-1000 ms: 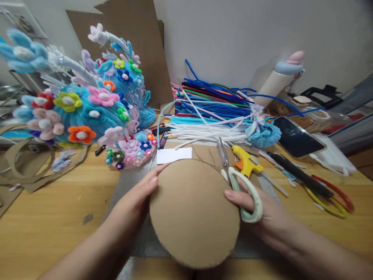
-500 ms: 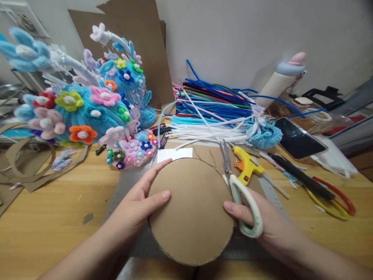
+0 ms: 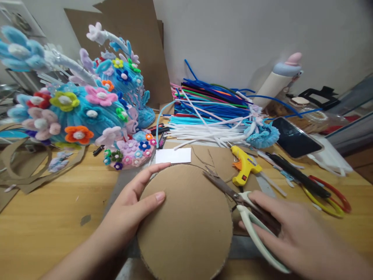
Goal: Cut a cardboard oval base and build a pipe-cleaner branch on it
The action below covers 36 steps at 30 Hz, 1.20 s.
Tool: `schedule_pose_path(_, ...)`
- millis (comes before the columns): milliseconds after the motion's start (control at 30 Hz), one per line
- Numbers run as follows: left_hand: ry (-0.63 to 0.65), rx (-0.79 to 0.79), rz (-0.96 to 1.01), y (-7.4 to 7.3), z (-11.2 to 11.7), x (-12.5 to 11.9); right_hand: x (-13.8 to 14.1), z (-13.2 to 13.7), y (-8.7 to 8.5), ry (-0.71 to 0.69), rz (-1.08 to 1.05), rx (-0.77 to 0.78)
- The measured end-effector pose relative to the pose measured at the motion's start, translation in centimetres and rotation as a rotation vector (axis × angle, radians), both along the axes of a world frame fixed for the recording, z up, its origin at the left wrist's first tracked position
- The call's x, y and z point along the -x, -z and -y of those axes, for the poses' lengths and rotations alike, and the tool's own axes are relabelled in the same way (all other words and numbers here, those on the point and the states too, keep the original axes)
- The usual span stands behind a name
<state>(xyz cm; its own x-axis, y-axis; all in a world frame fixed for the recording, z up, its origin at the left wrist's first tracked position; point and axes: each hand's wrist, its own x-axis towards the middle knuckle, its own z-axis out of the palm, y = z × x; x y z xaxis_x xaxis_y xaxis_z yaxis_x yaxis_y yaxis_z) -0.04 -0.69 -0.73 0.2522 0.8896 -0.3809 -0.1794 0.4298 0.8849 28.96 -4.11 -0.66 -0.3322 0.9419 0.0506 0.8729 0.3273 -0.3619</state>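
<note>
A round cardboard disc (image 3: 186, 225) with a rough-cut rim faces me over the grey mat. My left hand (image 3: 140, 198) grips its left edge, thumb on the front face and fingers behind. In my right hand (image 3: 288, 229) is a pair of scissors (image 3: 247, 210) with pale green handles. The blades point up and left, their tips in front of or beside the disc's upper right edge; whether they touch it I cannot tell. Behind the disc lie a white paper slip (image 3: 173, 155) and a cardboard sheet with drawn lines (image 3: 221, 155).
A yellow glue gun (image 3: 244, 167) lies right of centre, near a phone (image 3: 297, 138) and red-and-yellow-handled pliers or scissors (image 3: 329, 194). Pipe cleaners (image 3: 210, 105) are heaped at the back. Fuzzy flower-covered models (image 3: 84, 116) stand at left beside cardboard scraps (image 3: 35, 171). A white bottle (image 3: 274, 81) leans at right.
My right hand has let go of the disc's right edge and moved right. The scissors have swung from upright to slanting left, handles now in the fingers. The disc has dropped slightly lower.
</note>
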Motion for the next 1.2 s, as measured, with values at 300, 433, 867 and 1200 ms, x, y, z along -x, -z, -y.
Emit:
schedule_pose_path(300,-0.013,-0.027,-0.004,-0.1,0.3,-0.2,0.3,0.1,0.0,-0.061,0.156,-0.147)
schedule_pose_path(433,-0.002,-0.028,0.012,0.0,0.4,-0.3,0.5,0.1,-0.7,-0.067,0.189,-0.159)
schedule_pose_path(867,-0.074,-0.032,0.024,-0.1,0.5,-0.5,0.3,-0.2,-0.6,-0.093,0.191,-0.233)
schedule_pose_path(1200,-0.059,-0.066,0.031,0.3,0.5,-0.3,0.0,-0.4,-1.2,-0.104,0.24,-0.288)
